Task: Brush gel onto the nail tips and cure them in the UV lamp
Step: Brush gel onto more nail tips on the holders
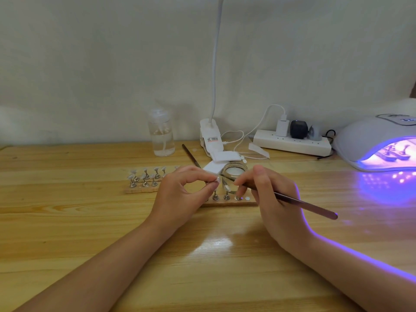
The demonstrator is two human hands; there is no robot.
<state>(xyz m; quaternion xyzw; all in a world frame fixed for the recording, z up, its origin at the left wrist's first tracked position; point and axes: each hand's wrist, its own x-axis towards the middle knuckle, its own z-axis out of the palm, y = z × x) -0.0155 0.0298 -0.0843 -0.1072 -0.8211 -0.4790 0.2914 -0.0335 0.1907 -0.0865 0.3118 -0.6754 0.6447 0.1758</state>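
A small pale nail tip (217,180) is pinched between the thumb and forefinger of the left hand (183,194), held just above the near end of a cork strip (227,203) on the worktop (90,221). The other fingers of that hand are curled under. The right hand (269,199) grips a slim metallic brush (299,202) like a pen, fingers curled round its shaft, with the bristle end pointing left toward the pinched tip; whether the bristles touch it cannot be told. The long handle sticks out to the right past the hand.

On the cork strip below the hands stand a few metal stands (215,196), and two bare round pads lie at its right end. A second cork strip (135,190) to the left carries two rows of stands with nail tips on top. Just behind the hands sits an open glass jar (235,170), with white pads (221,156) and a second brush (191,156) beside it. Further back stand a clear pump bottle (162,134), a white clip lamp (210,134) and a power strip (292,143). At the far right the UV lamp (378,140) glows violet, with stands visible inside its opening.
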